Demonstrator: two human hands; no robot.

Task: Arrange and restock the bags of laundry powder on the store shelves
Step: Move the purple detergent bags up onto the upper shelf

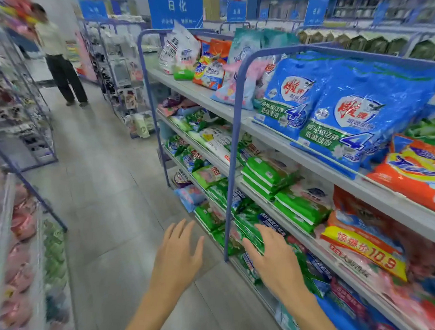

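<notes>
Bags are stacked on the right shelves; the left hand and right hand are held open nearby.

Left hand spread over aisle; right hand at green bags.

The shelves run from 12 o'clock down to 4 o'clock, with bags of laundry powder on every level. Two of them lean side by side on the top board at 2 o'clock. The floor lies left of the shelves, with a second rack at 9 o'clock. A person stands in the aisle at 11 o'clock. The left hand is at 6 o'clock over the floor — the right hand at 5 o'clock, before a low shelf.
</notes>
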